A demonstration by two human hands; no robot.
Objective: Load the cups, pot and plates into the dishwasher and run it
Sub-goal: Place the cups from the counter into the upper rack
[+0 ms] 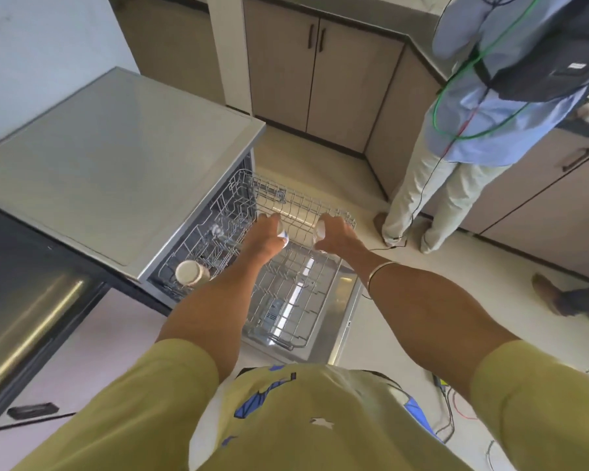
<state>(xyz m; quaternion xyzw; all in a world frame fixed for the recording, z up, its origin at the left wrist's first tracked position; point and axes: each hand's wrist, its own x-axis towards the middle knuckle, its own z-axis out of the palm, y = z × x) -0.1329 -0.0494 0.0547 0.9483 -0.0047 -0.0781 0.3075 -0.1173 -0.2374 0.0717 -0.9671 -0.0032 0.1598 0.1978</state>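
**White cups go down into the upper rack**

Left hand and right hand each grip a cup, fingers curled round them, just above the wire upper rack. Seat each mouth-down between tines, release only once steady.

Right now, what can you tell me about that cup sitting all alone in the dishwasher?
The pale cream ceramic-looking cup lies tipped in the grey wire upper rack, near its front left corner, just under the edge of the grey countertop. Its round, flat end faces the camera. Only the rack wires touch it; neither hand is near it. Whether it has a handle cannot be seen.
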